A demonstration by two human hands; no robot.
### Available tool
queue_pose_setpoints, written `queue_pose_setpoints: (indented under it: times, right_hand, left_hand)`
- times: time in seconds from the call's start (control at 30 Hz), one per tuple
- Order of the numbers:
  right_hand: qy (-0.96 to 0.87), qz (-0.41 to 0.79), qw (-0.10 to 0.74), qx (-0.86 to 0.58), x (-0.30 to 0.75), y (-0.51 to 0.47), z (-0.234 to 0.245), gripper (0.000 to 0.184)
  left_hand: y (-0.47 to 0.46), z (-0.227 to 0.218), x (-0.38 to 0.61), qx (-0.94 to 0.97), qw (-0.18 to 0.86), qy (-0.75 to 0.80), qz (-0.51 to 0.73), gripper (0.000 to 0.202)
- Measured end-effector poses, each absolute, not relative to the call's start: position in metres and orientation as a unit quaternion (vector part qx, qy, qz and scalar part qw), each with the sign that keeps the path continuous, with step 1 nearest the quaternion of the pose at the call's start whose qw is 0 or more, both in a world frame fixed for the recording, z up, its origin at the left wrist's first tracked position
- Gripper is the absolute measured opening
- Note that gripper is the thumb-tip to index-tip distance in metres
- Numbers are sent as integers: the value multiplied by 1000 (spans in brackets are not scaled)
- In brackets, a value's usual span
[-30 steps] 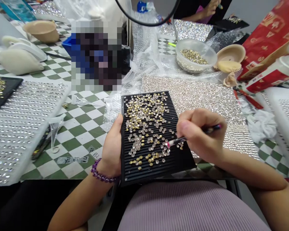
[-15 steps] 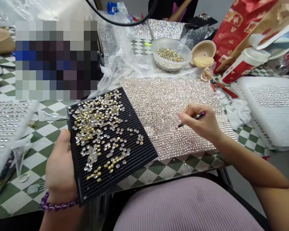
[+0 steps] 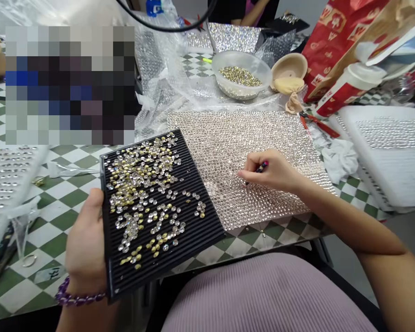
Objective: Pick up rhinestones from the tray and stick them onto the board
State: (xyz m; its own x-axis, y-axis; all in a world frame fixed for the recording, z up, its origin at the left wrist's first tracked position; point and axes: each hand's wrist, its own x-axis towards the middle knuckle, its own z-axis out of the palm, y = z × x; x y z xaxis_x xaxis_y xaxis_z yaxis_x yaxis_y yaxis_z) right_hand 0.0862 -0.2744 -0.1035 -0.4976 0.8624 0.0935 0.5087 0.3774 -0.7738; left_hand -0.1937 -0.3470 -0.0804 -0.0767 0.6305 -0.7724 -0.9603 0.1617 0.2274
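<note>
I read the hands as apart; the left hand (image 3: pixel 85 244) clamps a ribbed black plastic tray (image 3: pixel 190 244) of loose faceted rhinestones (image 3: pixel 138 184), lapping the left edge of the glittering rhinestone sheet (image 3: pixel 263 138); the right hand (image 3: pixel 273 170) pinches a slim pick (image 3: pixel 261 168) over that sheet; a translucent plastic bowl (image 3: pixel 240 87) of gold studs sits beyond it.

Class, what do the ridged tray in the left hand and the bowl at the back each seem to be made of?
The tray looks like black moulded plastic: matte, with fine, even ridges. The bowl looks like clear plastic with a glossy finish, since its wall shows the contents, though glass cannot be ruled out.
</note>
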Motion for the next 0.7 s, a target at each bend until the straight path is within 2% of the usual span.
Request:
queue_pose_setpoints:
  times: [0.5,0.7]
  right_hand:
    - [-772,350,309,-432,86,-279,-104,33]
    - [-693,386,459,-401,68,-298,-87,38]
  left_hand:
    - [-345,-76,-185,-186,687,368,598,55]
    - [-355,-86,-177,-181,674,398,595,54]
